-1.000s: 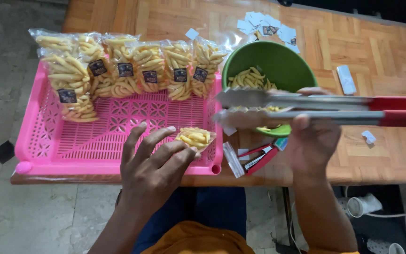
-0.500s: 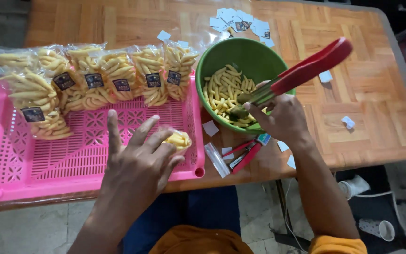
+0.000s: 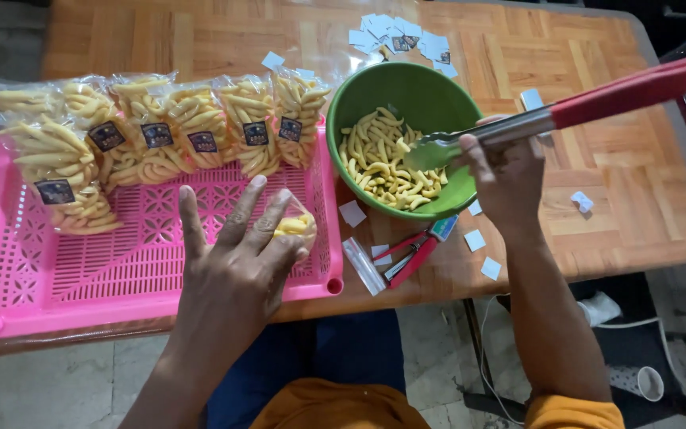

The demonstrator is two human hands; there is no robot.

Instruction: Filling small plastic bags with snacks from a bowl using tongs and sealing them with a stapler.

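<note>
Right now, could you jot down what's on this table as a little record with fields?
Left hand: holds a small clear bag of yellow snack sticks over the pink basket tray
Right hand: grips red-handled tongs, tips inside the green bowl
Bowl contents: loose snack sticks
Tray's far edge: row of filled bags
Table: red stapler, paper labels

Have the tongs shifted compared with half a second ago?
Yes. The tongs have lifted: their tips were down among the snacks in the green bowl, now above them.
</note>
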